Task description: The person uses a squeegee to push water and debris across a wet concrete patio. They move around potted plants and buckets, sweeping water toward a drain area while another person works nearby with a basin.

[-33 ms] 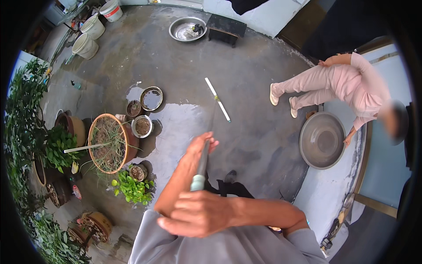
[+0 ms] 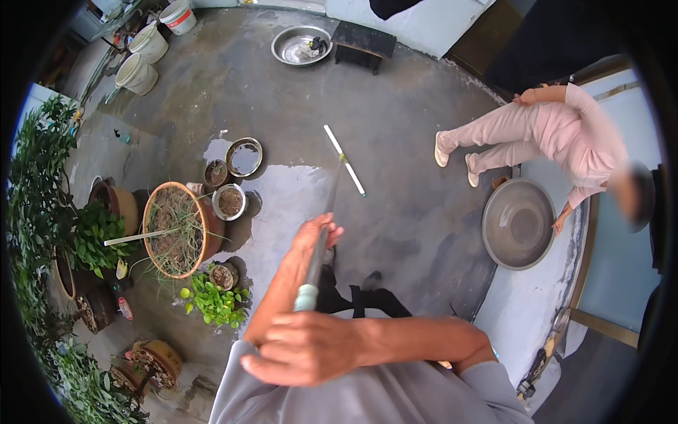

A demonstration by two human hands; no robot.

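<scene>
A grey concrete floor (image 2: 402,113) spreads before me in the yard, a pale, wet-looking sheen across part of it on my left. Dense green foliage (image 2: 39,159) lines the left edge. At my right, a person in pink (image 2: 544,127) bends forward, one arm reaching down. I hold a long-poled floor tool (image 2: 316,267), which runs from my waist out across the concrete ahead; at its far end sits a crosswise white bar (image 2: 352,173), though whether it touches the ground I cannot tell. A wide grey basin (image 2: 521,225) stands at the right, its rim at the bending person's fingers. To the left is an orange-rimmed planter (image 2: 214,232) with thin grassy stalks. At the far side, a low black stool (image 2: 364,42) stands just beside a shiny metal basin (image 2: 292,46), and three whitish buckets (image 2: 138,76) line the far left corner. My right hand (image 2: 302,346) is clenched around the pole's upper end, behind a pale green section; my left hand (image 2: 313,234), farther down, curls around the grey shaft.
</scene>
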